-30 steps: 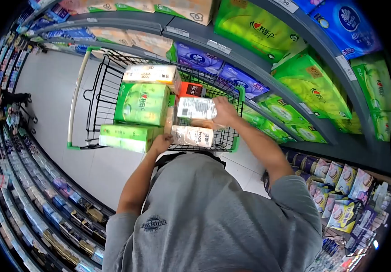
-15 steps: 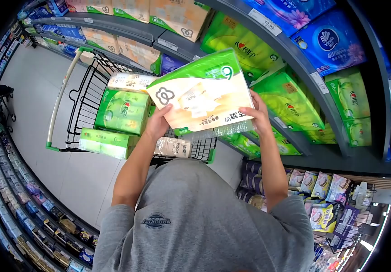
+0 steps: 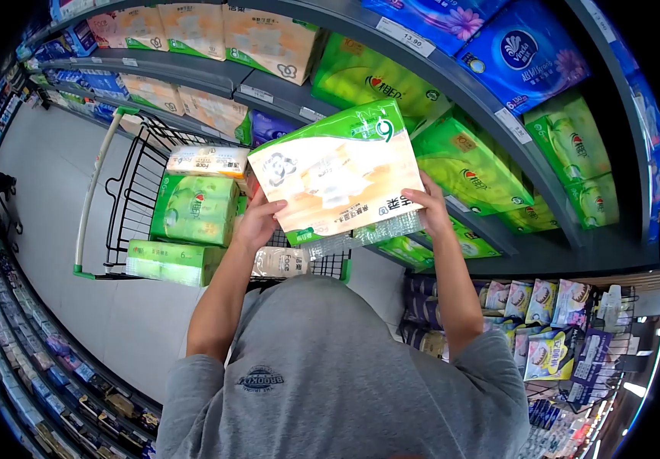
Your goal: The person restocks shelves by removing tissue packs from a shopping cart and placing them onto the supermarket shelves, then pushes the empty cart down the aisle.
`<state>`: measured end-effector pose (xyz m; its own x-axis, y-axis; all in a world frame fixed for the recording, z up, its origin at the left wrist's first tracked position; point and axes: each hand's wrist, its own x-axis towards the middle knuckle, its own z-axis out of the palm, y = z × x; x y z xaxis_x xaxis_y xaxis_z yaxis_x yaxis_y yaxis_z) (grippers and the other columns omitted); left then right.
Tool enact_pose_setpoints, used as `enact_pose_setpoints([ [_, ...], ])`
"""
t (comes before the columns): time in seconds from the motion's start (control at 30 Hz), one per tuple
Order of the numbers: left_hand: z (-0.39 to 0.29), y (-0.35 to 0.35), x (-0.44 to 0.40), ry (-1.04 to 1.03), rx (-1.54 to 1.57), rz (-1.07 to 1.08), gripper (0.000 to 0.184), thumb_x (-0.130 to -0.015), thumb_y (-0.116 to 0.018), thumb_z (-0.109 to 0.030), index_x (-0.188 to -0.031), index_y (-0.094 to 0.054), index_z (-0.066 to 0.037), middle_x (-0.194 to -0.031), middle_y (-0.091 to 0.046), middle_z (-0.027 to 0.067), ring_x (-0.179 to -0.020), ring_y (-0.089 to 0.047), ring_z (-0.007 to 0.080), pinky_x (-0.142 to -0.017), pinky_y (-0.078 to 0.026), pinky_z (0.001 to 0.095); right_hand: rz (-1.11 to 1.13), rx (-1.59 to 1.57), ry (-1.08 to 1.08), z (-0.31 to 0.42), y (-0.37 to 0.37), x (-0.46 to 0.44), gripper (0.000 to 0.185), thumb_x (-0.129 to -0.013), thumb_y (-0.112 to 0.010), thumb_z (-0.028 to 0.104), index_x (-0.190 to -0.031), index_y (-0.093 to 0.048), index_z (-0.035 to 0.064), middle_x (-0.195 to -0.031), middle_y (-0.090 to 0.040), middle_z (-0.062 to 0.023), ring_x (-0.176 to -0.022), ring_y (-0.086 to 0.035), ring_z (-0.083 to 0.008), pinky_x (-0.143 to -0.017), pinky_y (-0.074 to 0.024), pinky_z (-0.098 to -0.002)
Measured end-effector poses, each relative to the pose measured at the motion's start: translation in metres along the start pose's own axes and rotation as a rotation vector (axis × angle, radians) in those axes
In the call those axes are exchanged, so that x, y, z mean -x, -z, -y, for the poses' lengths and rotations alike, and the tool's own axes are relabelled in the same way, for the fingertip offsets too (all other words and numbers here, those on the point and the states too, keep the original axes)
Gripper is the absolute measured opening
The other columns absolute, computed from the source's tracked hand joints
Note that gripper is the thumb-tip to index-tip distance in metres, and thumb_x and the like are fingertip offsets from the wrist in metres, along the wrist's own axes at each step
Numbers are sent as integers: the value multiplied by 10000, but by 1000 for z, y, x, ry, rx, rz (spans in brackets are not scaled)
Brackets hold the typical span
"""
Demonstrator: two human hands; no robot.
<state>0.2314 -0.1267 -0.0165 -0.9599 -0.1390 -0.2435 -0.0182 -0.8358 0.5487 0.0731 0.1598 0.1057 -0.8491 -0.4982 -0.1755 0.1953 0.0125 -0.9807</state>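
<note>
Between my two hands is a large tissue pack [image 3: 337,180], cream and orange with a green band and a "6" at its upper corner. My left hand [image 3: 257,219] grips its lower left edge, the thumb on the front face. On the right edge my right hand [image 3: 429,205] is closed the same way. Clear crinkled wrapping hangs from the pack's bottom edge. Behind and below it stands a shopping cart [image 3: 100,176], partly hidden by the pack. Inside the cart lie green tissue packs [image 3: 192,208] and cream "Face" packs [image 3: 206,161].
Shelves [image 3: 498,115] with green and blue tissue packs [image 3: 527,57] curve along the right and back. Bagged goods [image 3: 548,356] hang on a rack at lower right. Another stocked shelf [image 3: 39,344] lines the left, beyond a pale floor [image 3: 47,191].
The tissue pack has come slightly lower in view, still in both hands, with its front a little more brightly lit. The cart and shelves have shifted slightly left in view.
</note>
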Motion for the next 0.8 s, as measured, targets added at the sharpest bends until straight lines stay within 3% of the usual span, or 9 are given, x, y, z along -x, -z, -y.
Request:
enact_pose_setpoints([
  [0.27, -58, -34, 8, -194, -35, 46, 682, -709, -607, 37, -1340, -355, -24, -1287, -487, 116, -1181, -478, 253, -998, -379, 353, 178, 111, 112, 11, 6, -4, 707, -741, -691, 177, -1318, -350, -49, -1223, -507, -160, -1119, -503, -238, -943, -394, -332],
  [0.33, -100, -66, 11, -283, -261, 68, 675, -722, -622, 9, -1343, -358, -12, -1268, -504, 114, -1165, -491, 234, -980, -388, 339, 226, 68, 112, 17, -1, -7, 688, -768, -672, 191, -1323, -339, -43, -1231, -499, -160, -1130, -497, -243, -955, -391, -342],
  [0.43, -160, -124, 20, -490, -661, 246, 650, -817, -606, -129, -1384, -318, 8, -1258, -516, 131, -1144, -492, 201, -962, -379, 330, -27, -361, 138, 22, -15, -25, 610, -876, -557, 308, -1341, -317, -6, -1285, -462, -170, -1180, -466, -283, -1015, -361, -410],
  [0.53, -197, -180, 50, -586, -314, 628, 591, -846, -591, -204, -1358, -374, -5, -1230, -540, 145, -1130, -512, 213, -929, -424, 344, 121, -740, 348, 51, -40, -33, 644, -889, -500, 422, -1362, -310, 29, -1330, -434, -163, -1200, -445, -311, -1019, -351, -442],
  [0.63, -197, -170, 41, -671, -462, 310, 588, -850, -592, -241, -1350, -381, -15, -1249, -523, 174, -1136, -513, 242, -908, -457, 349, 223, -884, 458, 80, -70, -34, 656, -891, -444, 502, -1381, -308, 86, -1363, -412, -130, -1212, -433, -319, -1021, -346, -465],
  [0.7, -159, -173, 48, -423, -523, 31, 721, -764, -714, -244, -1350, -358, -19, -1304, -434, 203, -1167, -472, 282, -949, -431, 358, 229, -977, 540, 107, -97, -29, 667, -886, -436, 531, -1388, -304, 111, -1364, -414, -110, -1215, -433, -304, -1018, -347, -471],
  [0.73, -132, -156, 37, -831, -1320, 67, 887, -676, -792, -326, -1357, -323, -4, -1325, -388, 177, -1207, -412, 291, -984, -378, 378, 169, -1001, 579, 117, -111, -30, 674, -885, -433, 536, -1387, -302, 106, -1362, -415, -110, -1212, -435, -304, -1021, -345, -463],
  [0.77, -118, -159, 37, -742, -1277, 259, 1006, -610, -838, -341, -1362, -273, 18, -1334, -368, 170, -1233, -366, 287, -1001, -339, 392, 160, -985, 598, 123, -122, -34, 676, -885, -428, 541, -1382, -307, 99, -1361, -413, -116, -1210, -436, -304, -1022, -345, -457],
  [0.8, -110, -178, 40, -883, -1098, 295, 970, -597, -854, -301, -1333, -307, 17, -1325, -381, 163, -1211, -385, 261, -985, -347, 381, 149, -969, 615, 127, -132, -36, 678, -885, -423, 546, -1376, -313, 93, -1361, -411, -121, -1208, -437, -305, -1023, -345, -451],
])
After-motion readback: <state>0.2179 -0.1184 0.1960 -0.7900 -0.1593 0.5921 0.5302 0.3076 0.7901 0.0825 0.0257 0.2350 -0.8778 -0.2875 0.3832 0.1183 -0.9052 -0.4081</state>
